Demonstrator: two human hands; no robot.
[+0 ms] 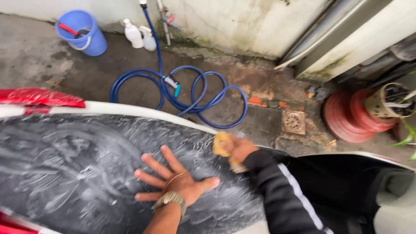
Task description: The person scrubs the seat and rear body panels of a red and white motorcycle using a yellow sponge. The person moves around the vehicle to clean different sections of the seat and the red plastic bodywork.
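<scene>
so we've got our left hand [173, 182] flat on the soapy glass [78, 173], fingers spread wide and palm down, a metal watch [171, 200] on the wrist. our right hand [240, 149], in a black sleeve [281, 195] with a white stripe, is closed round a yellow sponge [222, 144] and has it against the upper edge of the glass, just beside the white trim [130, 111]. it's a bit blurred so we can't tell how the fingers sit on it. the glass is dark and covered in swirly foam streaks, and a red light [41, 97] sits at its left corner.

behind it on the wet concrete there's a coiled blue hose [182, 93] with a nozzle lying in the loops, running up to a tap on the wall. a blue bucket [82, 32] stands in the far left corner, two white bottles [139, 34] near it against the wall. off to the right there's a floor drain [294, 122], stacked red pots [351, 115] on their side and a potted plant [392, 100]
</scene>
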